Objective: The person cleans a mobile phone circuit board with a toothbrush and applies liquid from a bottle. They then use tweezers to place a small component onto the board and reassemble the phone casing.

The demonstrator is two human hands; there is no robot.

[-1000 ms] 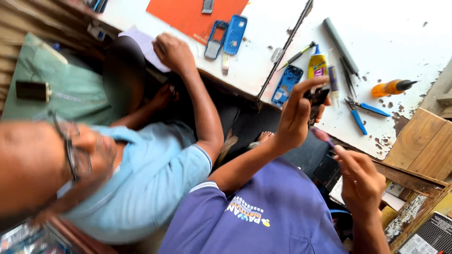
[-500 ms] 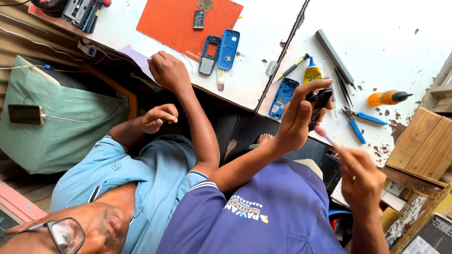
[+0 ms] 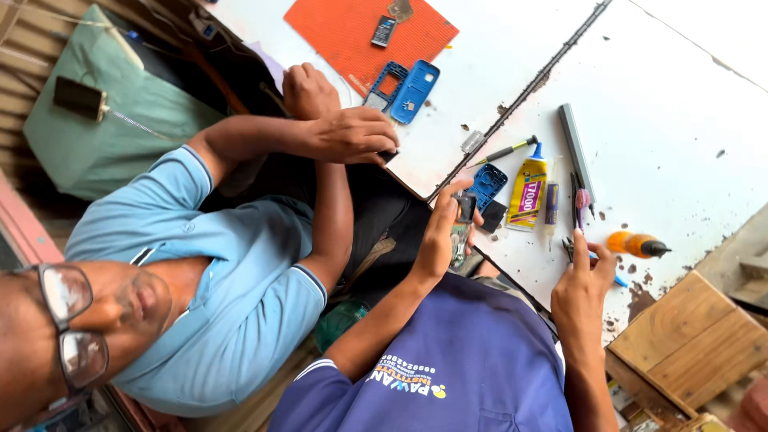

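Phone [image 3: 462,220] in left hand [image 3: 442,232], beyond table edge [image 3: 432,196].

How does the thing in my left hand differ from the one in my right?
The left hand wraps around a small dark phone, which is blocky and wide. The right hand pinches a pink-tipped tool at the fingertips, and it is thin and stick-like. The phone sits at the white table edge, while the tool reaches out over the tabletop. Both are close to the yellow glue tube.
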